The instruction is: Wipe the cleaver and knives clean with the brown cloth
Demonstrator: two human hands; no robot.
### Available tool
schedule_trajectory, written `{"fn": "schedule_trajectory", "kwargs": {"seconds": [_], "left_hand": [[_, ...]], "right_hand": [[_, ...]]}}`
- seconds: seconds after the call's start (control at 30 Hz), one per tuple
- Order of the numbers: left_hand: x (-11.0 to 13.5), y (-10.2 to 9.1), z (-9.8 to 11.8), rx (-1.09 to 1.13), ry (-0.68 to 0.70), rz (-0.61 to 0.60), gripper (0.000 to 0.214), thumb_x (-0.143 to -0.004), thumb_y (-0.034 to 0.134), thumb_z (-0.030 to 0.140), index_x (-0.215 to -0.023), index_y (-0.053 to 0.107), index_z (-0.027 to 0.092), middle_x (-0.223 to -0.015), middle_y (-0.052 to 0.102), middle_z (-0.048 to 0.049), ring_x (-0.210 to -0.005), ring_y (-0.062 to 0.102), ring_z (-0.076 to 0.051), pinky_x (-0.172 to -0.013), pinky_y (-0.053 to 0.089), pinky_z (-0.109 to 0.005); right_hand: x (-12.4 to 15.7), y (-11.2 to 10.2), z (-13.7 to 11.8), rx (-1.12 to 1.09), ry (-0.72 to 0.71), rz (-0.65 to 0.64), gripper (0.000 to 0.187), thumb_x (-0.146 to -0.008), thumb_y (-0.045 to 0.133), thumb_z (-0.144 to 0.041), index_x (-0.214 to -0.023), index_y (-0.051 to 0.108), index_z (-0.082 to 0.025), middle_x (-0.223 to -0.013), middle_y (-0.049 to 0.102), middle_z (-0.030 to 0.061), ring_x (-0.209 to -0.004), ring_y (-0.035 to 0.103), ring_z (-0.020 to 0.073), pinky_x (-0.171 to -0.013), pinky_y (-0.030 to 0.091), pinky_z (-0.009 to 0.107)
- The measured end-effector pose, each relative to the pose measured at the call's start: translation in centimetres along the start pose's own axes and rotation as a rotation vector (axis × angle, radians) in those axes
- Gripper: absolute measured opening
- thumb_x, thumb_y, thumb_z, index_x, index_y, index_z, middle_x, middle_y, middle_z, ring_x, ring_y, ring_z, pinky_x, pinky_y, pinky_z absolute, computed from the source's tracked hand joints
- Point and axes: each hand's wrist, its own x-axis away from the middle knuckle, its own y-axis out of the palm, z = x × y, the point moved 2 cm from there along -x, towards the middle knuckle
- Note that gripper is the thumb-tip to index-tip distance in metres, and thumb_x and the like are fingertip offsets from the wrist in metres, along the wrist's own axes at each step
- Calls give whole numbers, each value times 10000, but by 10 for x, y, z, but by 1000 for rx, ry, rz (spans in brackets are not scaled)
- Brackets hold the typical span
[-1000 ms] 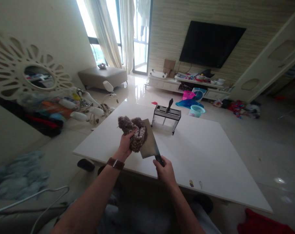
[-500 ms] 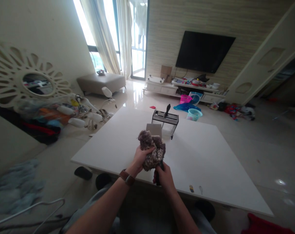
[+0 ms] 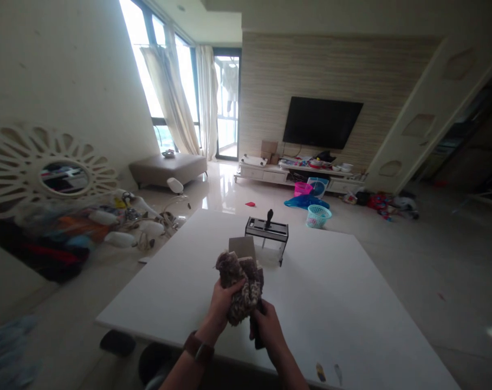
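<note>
My right hand (image 3: 269, 327) is closed around the black handle of a cleaver (image 3: 241, 247), whose broad grey blade points away from me over the white table (image 3: 331, 303). A bunched, shaggy brown-and-cream cloth (image 3: 240, 290) is wrapped about the blade and hides its middle. Pressing this cloth from the left is my left hand (image 3: 221, 307), its thumb across the front and its other fingers mostly hidden behind. Beyond the blade stands a grey and black slotted knife rack (image 3: 266, 230), with one black handle sticking up from its top.
Near the table's front edge lie a small yellow-and-dark piece (image 3: 320, 372) and a small greyish piece (image 3: 338, 374). A light-blue basket (image 3: 318, 215) stands on the floor past the table. White lamp parts (image 3: 122, 239) and bagged things crowd the left side.
The view has tilted up, so the table and hands sit lower in the picture. Both hands keep their hold on the cloth and cleaver.
</note>
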Motion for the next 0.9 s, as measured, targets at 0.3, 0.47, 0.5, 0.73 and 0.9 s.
{"fn": "schedule_trajectory", "kwargs": {"seconds": [0.3, 0.47, 0.5, 0.73, 0.9], "left_hand": [[-7, 13, 0, 31, -33, 4, 490, -586, 928, 188, -1018, 712, 105, -967, 780, -152, -831, 764, -277, -777, 636, -384], [-8, 4, -8, 75, -55, 21, 441, -622, 885, 148, -1024, 711, 93, -975, 781, -152, -832, 766, -269, -781, 639, -375], [-9, 3, -7, 85, -58, 23, 426, -625, 878, 144, -1014, 713, 92, -970, 782, -150, -832, 766, -269, -787, 639, -374], [-22, -5, -2, 86, -62, 44, 412, -628, 863, 147, -1008, 713, 90, -931, 783, -147, -797, 766, -272, -753, 641, -380], [-29, -9, -1, 67, -45, 28, 428, -630, 846, 138, -1032, 714, 75, -971, 779, -164, -810, 763, -279, -755, 636, -385]], "right_hand": [[4, -16, -7, 211, -78, 80, 201, -789, 582, -385, -788, 592, -185, -518, 496, -53, -381, 437, 105, -327, 340, 209], [10, -27, 4, 297, -72, 97, 131, -767, 605, -312, -752, 609, -182, -519, 481, -48, -427, 421, 106, -382, 330, 217], [11, -26, 6, 307, -69, 100, 122, -765, 603, -306, -749, 604, -185, -521, 479, -49, -431, 419, 106, -388, 329, 218], [10, -12, 14, 336, -58, 127, 133, -778, 594, -319, -780, 598, -186, -528, 498, -44, -454, 431, 115, -418, 344, 226], [7, -8, 14, 410, -26, 115, 144, -804, 545, -316, -809, 585, -178, -517, 499, -48, -448, 445, 115, -435, 358, 229]]}}
